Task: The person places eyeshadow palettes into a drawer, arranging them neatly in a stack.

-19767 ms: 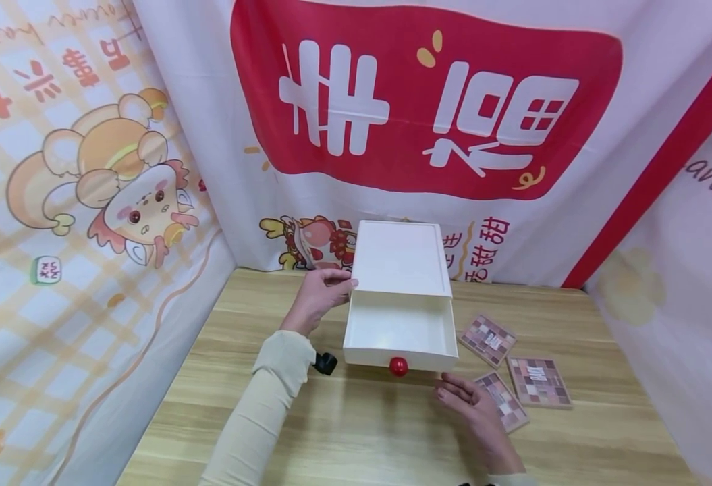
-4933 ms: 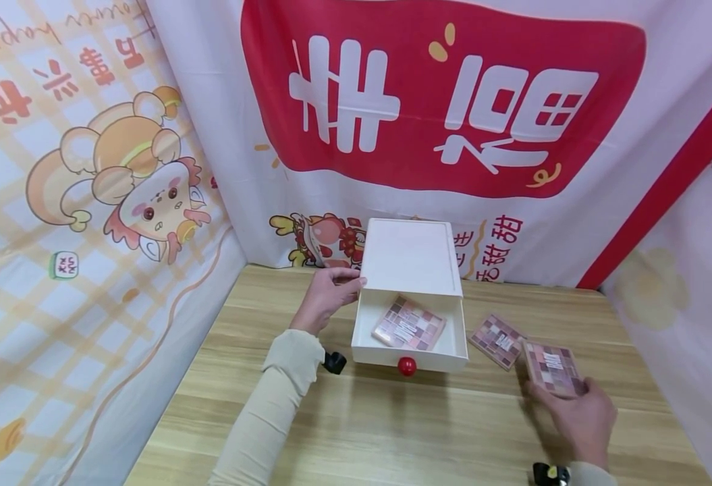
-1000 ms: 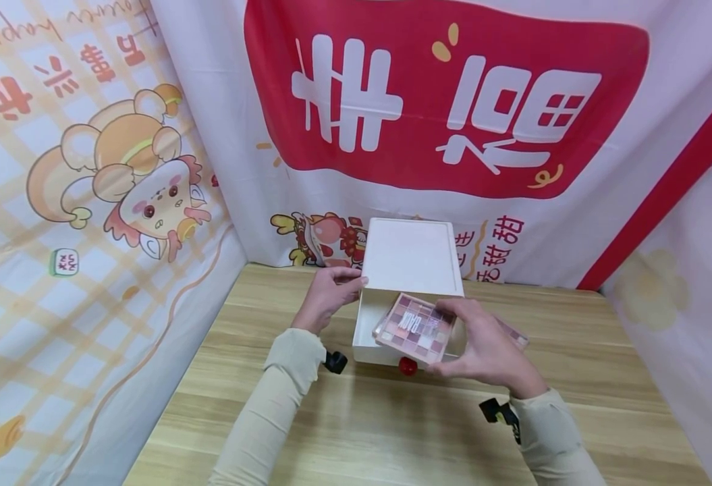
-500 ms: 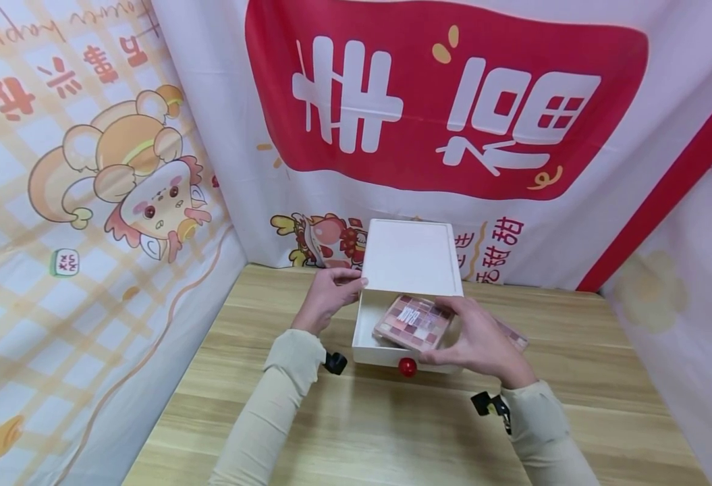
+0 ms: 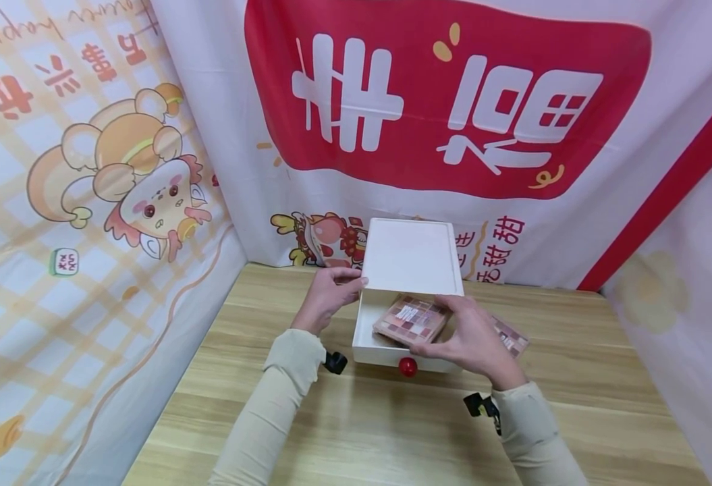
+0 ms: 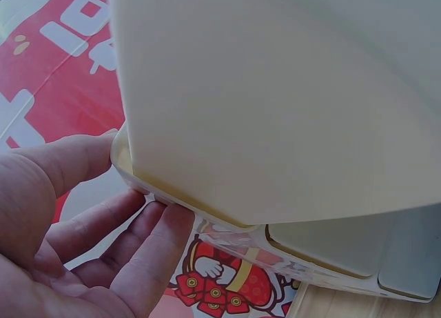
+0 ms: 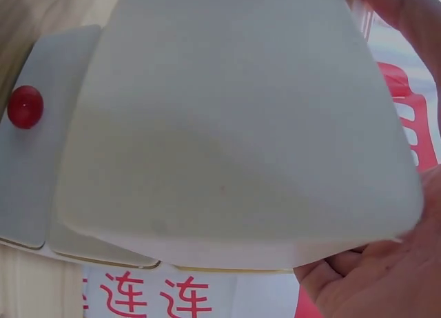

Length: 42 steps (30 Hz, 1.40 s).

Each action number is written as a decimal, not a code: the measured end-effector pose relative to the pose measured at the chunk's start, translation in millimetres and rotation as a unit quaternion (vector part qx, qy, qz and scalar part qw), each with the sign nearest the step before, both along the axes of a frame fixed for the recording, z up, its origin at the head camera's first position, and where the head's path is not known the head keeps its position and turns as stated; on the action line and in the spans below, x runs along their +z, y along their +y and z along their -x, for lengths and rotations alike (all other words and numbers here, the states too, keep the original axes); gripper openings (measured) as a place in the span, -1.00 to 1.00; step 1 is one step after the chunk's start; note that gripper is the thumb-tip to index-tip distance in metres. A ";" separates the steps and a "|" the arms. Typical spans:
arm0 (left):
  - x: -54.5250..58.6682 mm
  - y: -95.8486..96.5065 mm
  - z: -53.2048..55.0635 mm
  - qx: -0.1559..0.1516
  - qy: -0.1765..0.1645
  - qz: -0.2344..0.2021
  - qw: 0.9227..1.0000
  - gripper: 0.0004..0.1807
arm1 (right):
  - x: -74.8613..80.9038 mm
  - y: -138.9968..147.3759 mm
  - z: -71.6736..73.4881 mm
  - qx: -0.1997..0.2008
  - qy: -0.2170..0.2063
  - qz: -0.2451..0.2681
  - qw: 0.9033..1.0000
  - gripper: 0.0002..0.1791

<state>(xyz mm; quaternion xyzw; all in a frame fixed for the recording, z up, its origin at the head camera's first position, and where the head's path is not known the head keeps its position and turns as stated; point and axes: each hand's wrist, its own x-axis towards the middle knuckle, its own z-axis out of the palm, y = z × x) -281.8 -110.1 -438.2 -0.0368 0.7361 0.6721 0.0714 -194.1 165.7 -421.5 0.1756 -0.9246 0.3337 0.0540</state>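
Note:
In the head view a white drawer box (image 5: 413, 256) stands with its drawer (image 5: 372, 352) pulled out, a red round knob (image 5: 407, 366) at the front. My left hand (image 5: 325, 300) holds the box's left front corner; the left wrist view shows thumb and fingertips at the rim. My right hand (image 5: 477, 337) pinches an eyeshadow palette (image 5: 412, 320) between thumb and fingers inside the drawer. Another palette, mostly hidden, lies beneath it. Beside my right hand, a further palette (image 5: 511, 339) lies on the table, partly covered. A pale surface fills much of both wrist views.
The wooden table (image 5: 356, 432) extends in front of the box. Behind the box hangs a printed cloth (image 5: 428, 182) with red and white lettering. Another patterned cloth (image 5: 106, 283) closes off the left side. Small black devices (image 5: 335, 362) are worn at both wrists.
Earlier the drawer was empty, with three palettes on the table; one then lay inside. My right hand brought another leftward and has lowered it into the drawer. My left hand stays at the box.

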 end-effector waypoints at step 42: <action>0.6 0.0 -0.1 -0.003 -0.006 -0.005 1.000 -0.66 | -22.9 45.0 -9.3 -0.089 0.065 0.108 0.988 0.07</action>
